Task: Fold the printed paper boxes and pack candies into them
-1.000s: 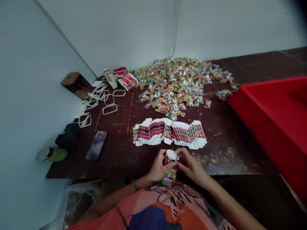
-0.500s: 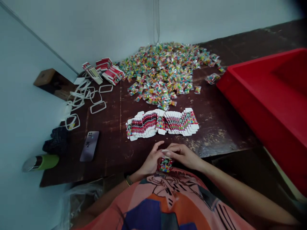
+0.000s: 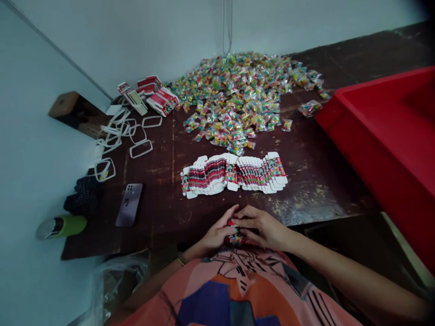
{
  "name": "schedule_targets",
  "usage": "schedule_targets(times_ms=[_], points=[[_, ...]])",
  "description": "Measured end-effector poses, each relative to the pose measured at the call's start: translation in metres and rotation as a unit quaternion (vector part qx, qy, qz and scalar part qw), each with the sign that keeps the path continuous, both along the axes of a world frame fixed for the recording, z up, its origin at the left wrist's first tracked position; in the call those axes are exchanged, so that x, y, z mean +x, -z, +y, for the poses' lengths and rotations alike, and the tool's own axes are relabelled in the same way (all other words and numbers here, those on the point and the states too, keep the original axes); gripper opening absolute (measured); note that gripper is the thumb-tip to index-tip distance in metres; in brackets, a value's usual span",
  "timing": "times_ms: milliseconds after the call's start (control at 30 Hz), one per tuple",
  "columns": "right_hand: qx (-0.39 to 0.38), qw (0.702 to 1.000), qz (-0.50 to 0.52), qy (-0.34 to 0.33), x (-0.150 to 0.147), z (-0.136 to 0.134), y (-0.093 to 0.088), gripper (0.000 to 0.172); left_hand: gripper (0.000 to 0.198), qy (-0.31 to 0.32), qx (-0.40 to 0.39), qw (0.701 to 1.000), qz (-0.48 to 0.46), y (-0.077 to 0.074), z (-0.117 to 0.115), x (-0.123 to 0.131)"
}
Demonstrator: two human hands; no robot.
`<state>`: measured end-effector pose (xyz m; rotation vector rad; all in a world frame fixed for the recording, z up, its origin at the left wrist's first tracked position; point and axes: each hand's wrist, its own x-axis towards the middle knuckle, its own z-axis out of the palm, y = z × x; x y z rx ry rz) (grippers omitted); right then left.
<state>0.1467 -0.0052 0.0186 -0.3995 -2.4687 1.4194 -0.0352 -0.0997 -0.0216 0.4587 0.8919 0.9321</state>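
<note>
A small printed candy box [image 3: 234,238], red, black and multicoloured, is held close to my body at the table's front edge. My left hand [image 3: 217,234] grips it from the left, thumb across its front. From the right, my right hand [image 3: 263,227] has its fingers closed about the box's upper and right side. Just beyond my hands lies a fanned row of flat boxes [image 3: 207,176] with white end flaps. Behind that row spreads a large heap of small clear packets of colourful candy [image 3: 244,99].
A deep red tray [image 3: 380,122] occupies the right side. At left are a phone [image 3: 129,204], a green bottle [image 3: 70,226], dark cloth [image 3: 81,197], white bands [image 3: 141,148], a wooden block [image 3: 76,113] and stacked boxes [image 3: 163,101]. A plastic bag [image 3: 112,276] hangs below the table.
The white flap at the top of the box no longer shows. My right fingers have shifted down around its side. The whole view has moved slightly.
</note>
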Motion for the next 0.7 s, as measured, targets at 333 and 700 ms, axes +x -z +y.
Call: schedule_targets(times_ms=[333, 700], points=[[0.183, 0.935, -0.134, 0.272, -0.036, 0.217, 0.023, 0.029, 0.037, 0.162, 0.06, 0.93, 0.323, -0.047, 0.021, -0.066], [-0.005, 0.942, 0.017, 0.334, -0.02, 0.15, 0.003, 0.018, 0.039, -0.018, 0.004, 0.997, 0.079, -0.026, 0.024, -0.057]])
